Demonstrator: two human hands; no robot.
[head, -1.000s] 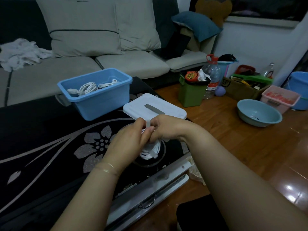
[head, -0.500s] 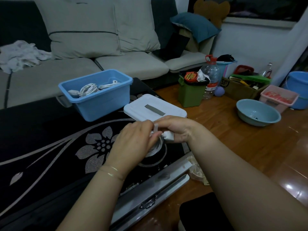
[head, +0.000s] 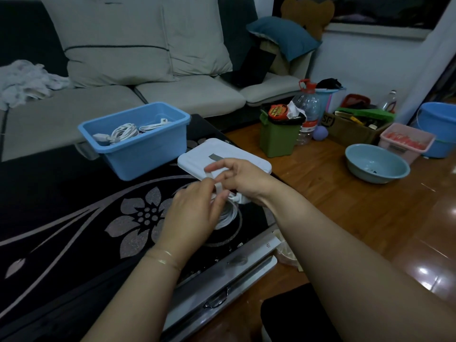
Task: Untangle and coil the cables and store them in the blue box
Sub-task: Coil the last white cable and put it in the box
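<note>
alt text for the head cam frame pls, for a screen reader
Two hands, the left hand and the right hand, wrap a strap around a coiled white cable above a black floral-patterned table. Behind them sit an open blue box holding coiled white cables and its white lid.

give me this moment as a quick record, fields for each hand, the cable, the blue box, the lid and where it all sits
left hand: left hand curled on the coiled white cable, pinching it near the strap
right hand: right hand pinches the strap at the coil's top
cable: coiled, held just above the black floral table, not yet in the box
blue box: blue box on the table, open, with white coiled cables already inside
lid: white lid flat on the table, right of the box
</note>
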